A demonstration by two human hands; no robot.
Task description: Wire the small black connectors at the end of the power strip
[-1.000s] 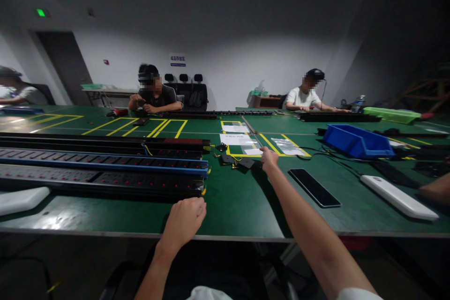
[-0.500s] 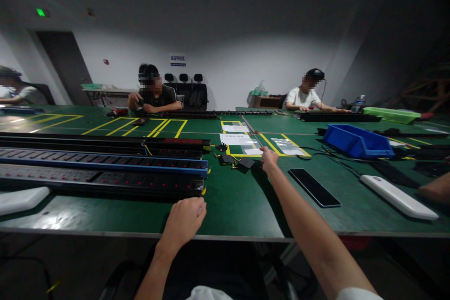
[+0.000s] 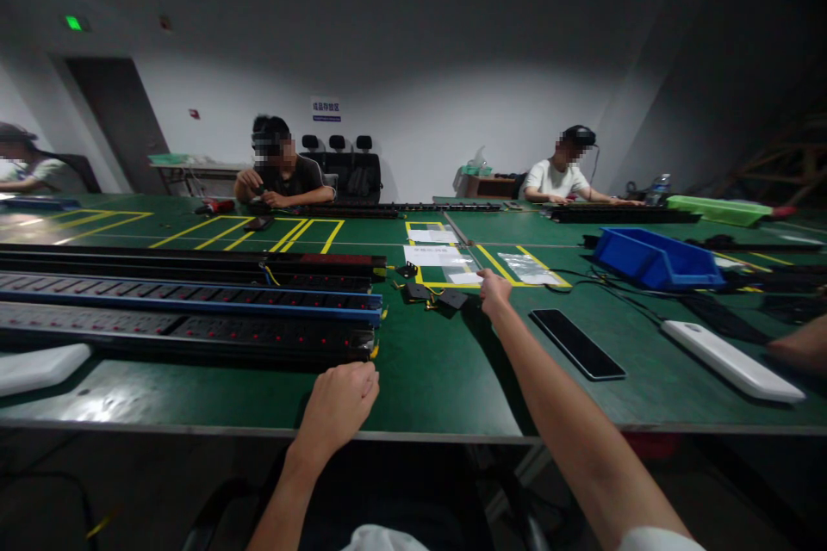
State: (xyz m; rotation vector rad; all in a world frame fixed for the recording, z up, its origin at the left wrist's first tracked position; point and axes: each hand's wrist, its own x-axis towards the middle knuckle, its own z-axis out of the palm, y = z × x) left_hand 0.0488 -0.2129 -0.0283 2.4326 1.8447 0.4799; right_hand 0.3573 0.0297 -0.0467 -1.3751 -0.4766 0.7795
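My left hand [image 3: 341,400] rests on the near part of the green table [image 3: 426,396], fingers curled into a loose fist. Nothing shows in it. Just beyond it lie the ends of long black power strips [image 3: 258,336], with rows of sockets and red marks; one has a blue edge [image 3: 323,308]. My right hand [image 3: 495,294] is stretched forward, its index finger pointing at a white paper slip [image 3: 463,279] and the other fingers folded in. Whether the fingertip touches the slip I cannot tell. Small black parts with yellow wires [image 3: 450,301] lie left of that hand.
A black phone [image 3: 577,344] and a white slab-like device [image 3: 730,362] lie to the right. Behind them stands a blue bin [image 3: 652,263] among black cables. Another white object [image 3: 42,368] lies at left. Several people sit around the table; another person's forearm [image 3: 801,346] shows at right.
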